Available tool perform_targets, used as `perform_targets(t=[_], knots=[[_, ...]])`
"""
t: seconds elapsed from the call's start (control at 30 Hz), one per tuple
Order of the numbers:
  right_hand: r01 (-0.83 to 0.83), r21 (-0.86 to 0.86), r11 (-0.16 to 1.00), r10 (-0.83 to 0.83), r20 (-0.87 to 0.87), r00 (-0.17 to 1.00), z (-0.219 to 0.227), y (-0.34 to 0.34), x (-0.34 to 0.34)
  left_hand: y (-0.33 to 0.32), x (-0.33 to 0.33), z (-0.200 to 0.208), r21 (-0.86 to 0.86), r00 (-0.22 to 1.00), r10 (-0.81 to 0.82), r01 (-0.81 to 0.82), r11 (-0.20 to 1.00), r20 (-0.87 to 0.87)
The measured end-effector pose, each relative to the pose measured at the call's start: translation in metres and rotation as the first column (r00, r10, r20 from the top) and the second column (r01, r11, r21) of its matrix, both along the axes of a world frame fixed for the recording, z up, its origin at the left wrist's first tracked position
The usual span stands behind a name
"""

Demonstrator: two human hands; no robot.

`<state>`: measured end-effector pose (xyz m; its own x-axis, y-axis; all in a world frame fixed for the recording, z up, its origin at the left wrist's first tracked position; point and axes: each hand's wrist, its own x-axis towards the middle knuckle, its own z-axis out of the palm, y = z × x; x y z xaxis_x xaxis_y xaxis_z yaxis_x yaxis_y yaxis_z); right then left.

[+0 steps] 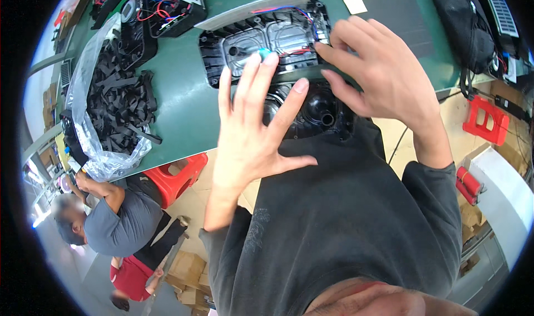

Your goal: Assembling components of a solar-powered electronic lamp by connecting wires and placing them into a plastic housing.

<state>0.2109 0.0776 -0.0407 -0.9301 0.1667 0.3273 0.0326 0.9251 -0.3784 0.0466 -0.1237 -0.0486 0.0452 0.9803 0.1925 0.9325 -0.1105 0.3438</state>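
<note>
A black plastic housing shell (214, 57) lies open on the green table in front of me, with ribbed walls and moulded chambers inside. My left hand (250, 121) is open above it, fingers spread, two fingertips at a small teal piece (264, 53) in the shell. Red wires (296, 52) run from there to the shell's right side. My right hand (384, 71) bends over that right edge, index fingertip by the wire ends, thumb held apart below. Nearer me sits a second black shell half (328, 107) with a round cone, partly hidden by my left hand.
A grey strip (256, 10) stands along the shell's far edge. At left, a clear plastic bag (80, 102) holds black straps (119, 105), beside a wired black unit (167, 16). A dark sheet (397, 27) and black bag (459, 27) lie right. Two people are at lower left.
</note>
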Motion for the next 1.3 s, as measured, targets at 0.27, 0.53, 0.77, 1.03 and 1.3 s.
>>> perform_targets(t=[0.27,0.53,0.77,1.03,1.3], knots=[[0.003,0.053,0.999,0.001,-0.077,0.997,-0.014,0.019,-0.002,0.025,0.011,-0.027,0.082,0.965,0.252,-0.258,0.963,0.074],[0.227,-0.214,0.950,-0.250,-0.089,0.964,-0.032,0.067,0.035,-0.008,-0.049,-0.015,0.141,0.998,0.064,-0.064,0.988,0.005],[0.242,0.228,0.943,-0.283,0.172,0.943,-0.052,0.070,0.054,-0.001,-0.037,-0.054,0.173,0.987,0.032,-0.059,0.983,0.155],[0.300,0.192,0.934,-0.330,0.152,0.932,-0.047,0.080,0.066,-0.011,-0.129,-0.034,0.578,0.939,0.330,-0.216,0.786,-0.097],[0.289,0.114,0.951,-0.297,0.063,0.953,-0.039,0.090,0.056,-0.062,-0.219,-0.011,0.280,0.736,0.649,-0.593,0.755,-0.191]])
